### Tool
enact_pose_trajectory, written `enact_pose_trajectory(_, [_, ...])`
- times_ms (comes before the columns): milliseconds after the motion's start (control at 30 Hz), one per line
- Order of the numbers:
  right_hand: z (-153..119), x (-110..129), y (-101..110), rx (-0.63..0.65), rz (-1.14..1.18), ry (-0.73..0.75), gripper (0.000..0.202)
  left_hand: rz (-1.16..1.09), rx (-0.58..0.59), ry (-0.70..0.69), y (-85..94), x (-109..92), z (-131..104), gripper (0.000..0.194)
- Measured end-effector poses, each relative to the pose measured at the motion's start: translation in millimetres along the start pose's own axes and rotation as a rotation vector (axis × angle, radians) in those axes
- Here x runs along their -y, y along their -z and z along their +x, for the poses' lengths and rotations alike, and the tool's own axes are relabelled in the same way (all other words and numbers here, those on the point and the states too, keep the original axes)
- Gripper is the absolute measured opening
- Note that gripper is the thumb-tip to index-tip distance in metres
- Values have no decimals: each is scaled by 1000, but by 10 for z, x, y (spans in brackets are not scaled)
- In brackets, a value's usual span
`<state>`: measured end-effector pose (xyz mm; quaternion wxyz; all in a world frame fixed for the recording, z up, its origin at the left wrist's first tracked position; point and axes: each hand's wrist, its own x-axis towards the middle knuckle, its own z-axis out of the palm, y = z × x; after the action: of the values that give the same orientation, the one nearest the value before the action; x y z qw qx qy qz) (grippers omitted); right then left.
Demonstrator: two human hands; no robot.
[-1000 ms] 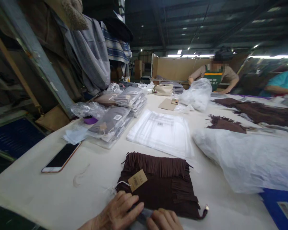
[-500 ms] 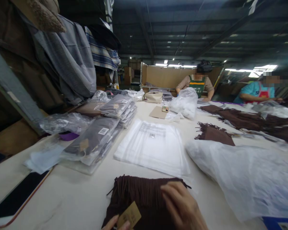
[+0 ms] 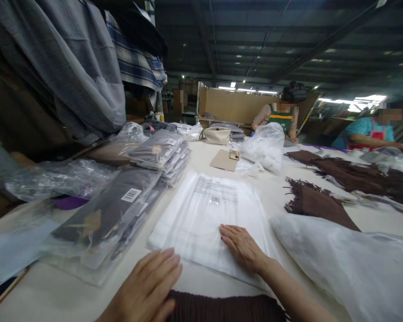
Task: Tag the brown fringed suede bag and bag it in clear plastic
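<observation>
My right hand [image 3: 242, 247] lies palm down with extended fingers on the clear bags with white contents [image 3: 201, 219], which carry a small barcode label. My left hand [image 3: 147, 286] is spread at the left edge of the dark brown fringed cloth [image 3: 225, 308] at the bottom of the view. Nothing shows in either hand. Only the fringed end of the brown cloth is visible. Bagged grey items [image 3: 117, 210] with barcode labels are stacked left of the white ones.
On the right are a large translucent bag [image 3: 349, 255] and brown fringed cloths [image 3: 319, 201]. Farther back are a cardboard piece [image 3: 223, 160], a phone [image 3: 234, 154] and a beige pouch [image 3: 216, 135]. Two people are across the table. Grey cloth [image 3: 80, 67] hangs at the left.
My right hand has moved forward from the brown cloth onto the white bags. My left hand has let go of the tan tag. The view has shifted, and less brown cloth shows.
</observation>
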<state>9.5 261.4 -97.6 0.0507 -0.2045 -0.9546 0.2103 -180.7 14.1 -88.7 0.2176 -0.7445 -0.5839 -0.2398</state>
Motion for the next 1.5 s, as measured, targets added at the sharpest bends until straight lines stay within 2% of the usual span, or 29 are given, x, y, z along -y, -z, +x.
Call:
enact_pose_trajectory(67, [46, -45, 25, -6, 67, -22, 38, -98, 63, 43, -252, 194, 410, 42])
enact_pose_trajectory(167, [99, -111, 26, -35, 159, -78, 34, -191, 289, 111, -685, 313, 899, 44])
enact_pose_trajectory(267, [142, -169, -16, -73, 230, -146, 41, -212, 400, 108, -1007, 284, 1147, 47])
enact_pose_trajectory(333, [184, -199, -48, -109, 271, -190, 34, -204, 423, 85, -1109, 247, 1221, 38])
enact_pose_trajectory(467, [276, -228, -61, -167, 401, -279, 26, -143, 460, 88, -1124, 237, 1308, 21])
enact_pose_trajectory(633, [255, -177, 27, -165, 596, -343, 24, -105, 484, 101, -1060, 326, 1337, 13])
enact_pose_trajectory(733, [205, -120, 78, -162, 641, -358, 21, -123, 487, 129, -1010, 359, 1309, 24])
enact_pose_trajectory(833, [170, -57, 116, -158, 616, -349, 16, -151, 499, 148, -946, 332, 1291, 37])
enact_pose_trajectory(1033, [62, 65, 59, -174, 417, -285, 11, -181, 585, 144, -916, 300, 1243, 26])
enact_pose_trajectory(1167, [70, 55, -77, -174, 325, -366, 8, -205, 596, 242, -984, 404, 1177, 16])
enact_pose_trajectory(1267, [157, -1, -102, -133, 338, -418, 16, -237, 571, 293, -996, 432, 1142, 10])
enact_pose_trajectory(1433, [277, -107, 4, 34, 524, -508, 25, -288, 523, 251, -980, 333, 1136, 30])
enact_pose_trajectory(1500, [284, -121, 55, 58, 605, -522, 28, -273, 504, 231, -990, 285, 1162, 30])
